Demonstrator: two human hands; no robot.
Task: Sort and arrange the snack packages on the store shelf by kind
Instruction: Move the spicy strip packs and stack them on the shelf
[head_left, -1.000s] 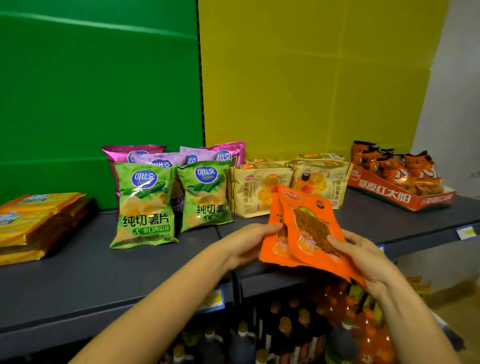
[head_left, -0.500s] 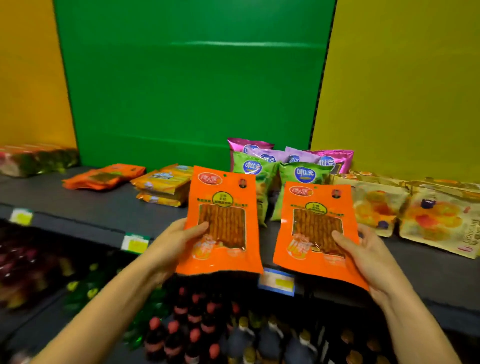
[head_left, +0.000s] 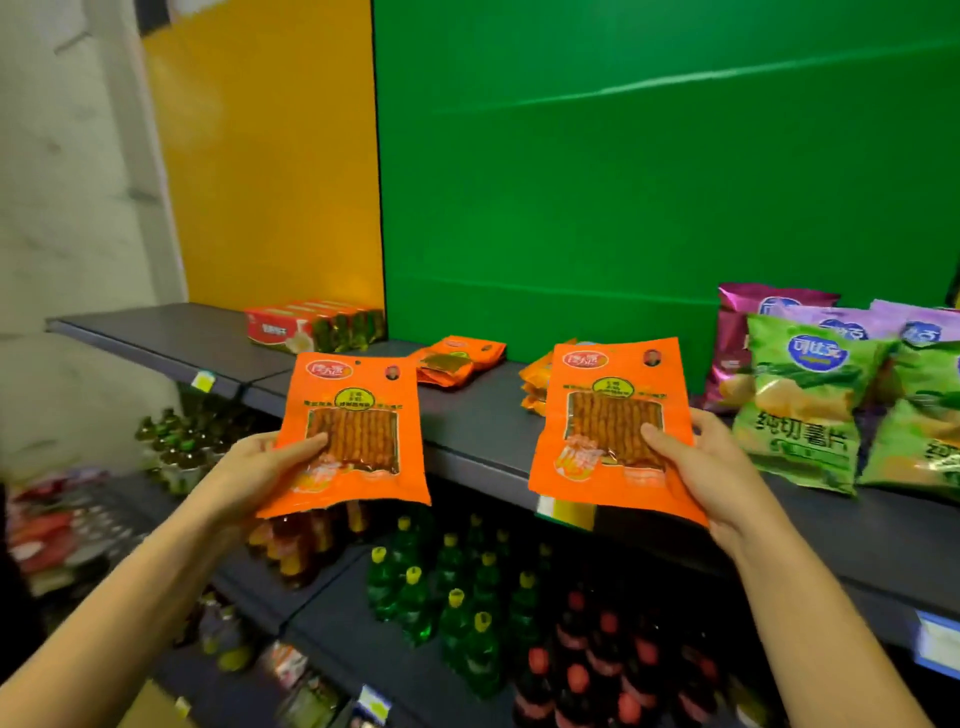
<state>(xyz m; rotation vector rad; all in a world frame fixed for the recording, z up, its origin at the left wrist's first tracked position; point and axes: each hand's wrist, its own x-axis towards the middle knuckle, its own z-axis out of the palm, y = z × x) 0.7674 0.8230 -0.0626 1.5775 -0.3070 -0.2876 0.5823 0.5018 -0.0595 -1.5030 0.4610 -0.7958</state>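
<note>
Pinched between thumb and fingers, the left packet (head_left: 358, 415) is held by the left hand (head_left: 254, 467) and the right packet (head_left: 613, 410) by the right hand (head_left: 701, 467). Each thumb is pressed on the clear front window, and the fingers are hidden behind. Both orange packets are held upright in the air before the shelf (head_left: 478, 421), well apart.

The step in hand is judged to be the carrying of both to their own kind: a small pile of like orange packets (head_left: 457, 358) lies flat at 1 o'clock from the left packet. The next move calls for a forward reach, with both laid flat on or just beside that pile.

A yellow-orange stack (head_left: 535, 384), at 3 o'clock from the pile, is partly hidden and could be knocked. Green crisp bags (head_left: 800, 405) and purple bags (head_left: 737, 322) stand at 3 o'clock, red boxes (head_left: 311, 325) at 11 o'clock, and bottles (head_left: 452, 597) at 6 o'clock below.
</note>
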